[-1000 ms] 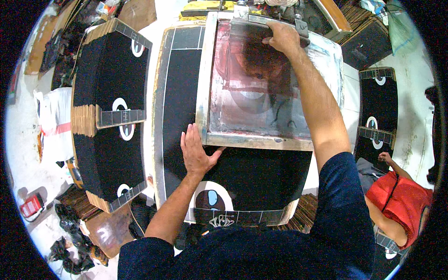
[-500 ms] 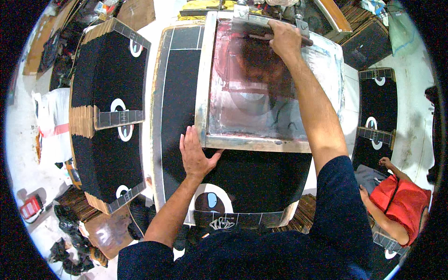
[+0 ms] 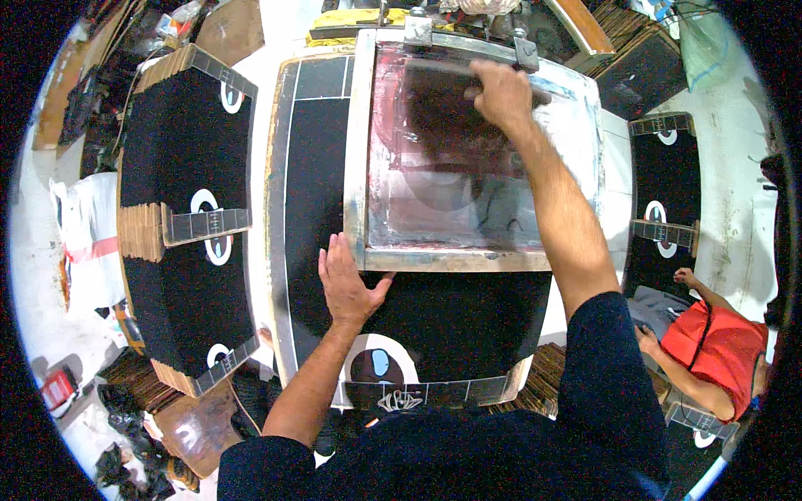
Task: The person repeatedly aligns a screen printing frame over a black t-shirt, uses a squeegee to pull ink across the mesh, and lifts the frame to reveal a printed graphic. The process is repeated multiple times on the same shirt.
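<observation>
A screen-printing frame (image 3: 459, 261) with wooden bars and red-stained mesh lies over a black printed panel (image 3: 468, 321). Near the far side of the mesh, my right hand (image 3: 505, 96) is closed around a squeegee (image 3: 541, 98); motion smears its blade. My left hand (image 3: 344, 288) rests at the frame's near left corner, fingers stretched along the side bar and thumb out beside the near bar. Nothing is held in it. Below the frame, a white ring with a brown and blue centre (image 3: 381, 363) shows on the panel.
Metal hinge clamps (image 3: 418, 32) hold the frame's far edge. At left stands a tall stack of black printed panels (image 3: 180, 159); more panels (image 3: 664, 175) lie at right. A person in a red top (image 3: 710, 342) sits at the lower right. Black plastic bags (image 3: 125, 417) lie lower left.
My right hand has drawn the squeegee a little toward me over the mesh. My left hand keeps its place at the frame's corner. The whole view has shifted slightly.
</observation>
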Available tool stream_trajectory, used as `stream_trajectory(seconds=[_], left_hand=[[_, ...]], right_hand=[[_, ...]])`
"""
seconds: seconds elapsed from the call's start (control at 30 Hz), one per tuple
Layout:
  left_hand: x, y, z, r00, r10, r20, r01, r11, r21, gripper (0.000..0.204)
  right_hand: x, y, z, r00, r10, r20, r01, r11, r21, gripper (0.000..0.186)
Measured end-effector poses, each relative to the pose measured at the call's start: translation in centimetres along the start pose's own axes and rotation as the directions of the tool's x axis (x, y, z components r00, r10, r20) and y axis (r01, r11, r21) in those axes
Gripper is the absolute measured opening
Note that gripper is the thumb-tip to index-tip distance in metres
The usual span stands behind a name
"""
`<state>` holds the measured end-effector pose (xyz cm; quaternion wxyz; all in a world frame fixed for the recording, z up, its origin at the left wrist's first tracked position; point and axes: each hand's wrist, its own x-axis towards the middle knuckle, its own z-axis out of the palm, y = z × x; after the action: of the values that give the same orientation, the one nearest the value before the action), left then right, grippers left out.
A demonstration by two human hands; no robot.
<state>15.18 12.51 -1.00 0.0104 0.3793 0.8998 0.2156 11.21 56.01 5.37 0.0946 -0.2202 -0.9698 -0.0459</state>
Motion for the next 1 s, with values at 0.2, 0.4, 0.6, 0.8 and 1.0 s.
stream_trajectory(seconds=[0.2,0.4,0.6,0.8,1.0], left_hand=[[-0.1,0.1,0.2,0.999,0.026,-0.043,-0.025,1.0,0.016,0.115],[0.0,0.4,0.0,1.0,0.007,-0.015,-0.007,1.0,0.017,0.117],[-0.1,0.4,-0.2,1.0,0.01,-0.024,-0.01,1.0,0.006,0.118],[0.8,0.5,0.4,0.995,-0.073,-0.064,0.058,0.976,-0.208,0.123],[0.5,0.4,1.4,0.983,-0.09,-0.158,0.035,0.947,-0.32,0.126]], right_hand=[[0.9,-0.6,1.8,0.996,0.049,-0.072,-0.051,0.999,-0.019,0.042],[-10.1,-5.1,-1.7,0.995,0.043,-0.089,-0.04,0.999,0.032,0.05],[-13.5,-6.3,-2.3,0.995,0.041,-0.088,-0.036,0.997,0.065,0.06],[-12.4,-5.5,-2.6,1.0,0.027,0.003,-0.028,0.998,0.055,0.055],[-13.1,-5.1,-2.3,0.983,0.008,-0.181,0.02,0.988,0.153,0.031]])
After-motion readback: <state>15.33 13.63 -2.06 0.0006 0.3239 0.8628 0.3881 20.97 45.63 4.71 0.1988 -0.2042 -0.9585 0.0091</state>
